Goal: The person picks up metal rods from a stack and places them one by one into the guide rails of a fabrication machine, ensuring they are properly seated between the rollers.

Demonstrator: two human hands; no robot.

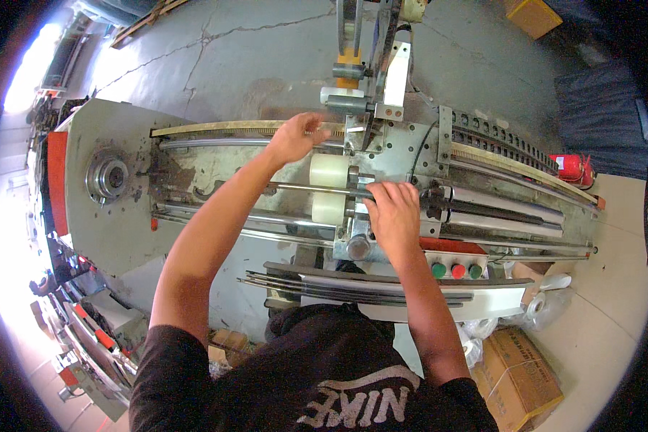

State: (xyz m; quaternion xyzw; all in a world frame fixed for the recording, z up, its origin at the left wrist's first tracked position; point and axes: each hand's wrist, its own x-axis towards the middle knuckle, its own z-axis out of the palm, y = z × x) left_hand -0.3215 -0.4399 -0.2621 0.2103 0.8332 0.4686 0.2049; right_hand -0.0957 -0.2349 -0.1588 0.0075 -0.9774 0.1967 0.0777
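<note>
My left hand (299, 137) is raised above the machine's far rail, its fingers loosely curled and apart, a little blurred, with nothing seen in them. A thin metal rod (302, 188) lies lengthwise over two pale white rollers (329, 171) on the machine's carriage. My right hand (396, 216) is closed round the rod's right end, just right of the rollers; the fingers hide that end. Right of this hand, a thick shiny cylinder (507, 205) lies along the machine bed.
A round chuck (108, 178) sits on the grey headstock at left. Several thin rods (353, 289) rest on a near white tray (497, 291). A button box (457, 268) is beside it. An upright metal arm (396, 75) rises at the far side. A cardboard box (518, 374) stands lower right.
</note>
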